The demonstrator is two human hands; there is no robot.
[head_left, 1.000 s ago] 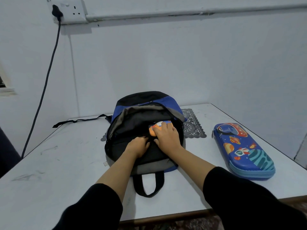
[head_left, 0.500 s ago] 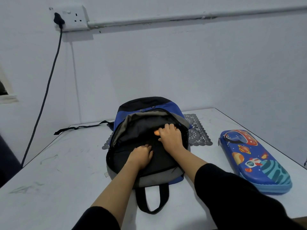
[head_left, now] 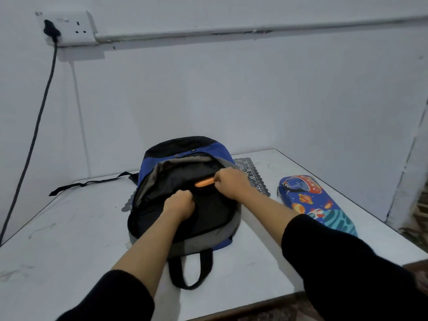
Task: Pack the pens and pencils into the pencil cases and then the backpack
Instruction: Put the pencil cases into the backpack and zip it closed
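Orange case (head_left: 204,182) inside backpack (head_left: 185,205), touching right grip (head_left: 229,184); left grip (head_left: 179,206) fisted on fabric.

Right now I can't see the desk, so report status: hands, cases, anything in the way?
Left hand fisted on backpack opening. Right hand pushing orange case inside. Blue space case waits on table. Nothing blocking.

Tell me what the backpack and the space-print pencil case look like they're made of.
Backpack: soft woven fabric, probably nylon or polyester, matte; it sags and folds around its open mouth. Space-print pencil case: apparently a rigid moulded shell, perhaps EVA, with smooth printed, raised rocket and planet shapes; it holds its form.
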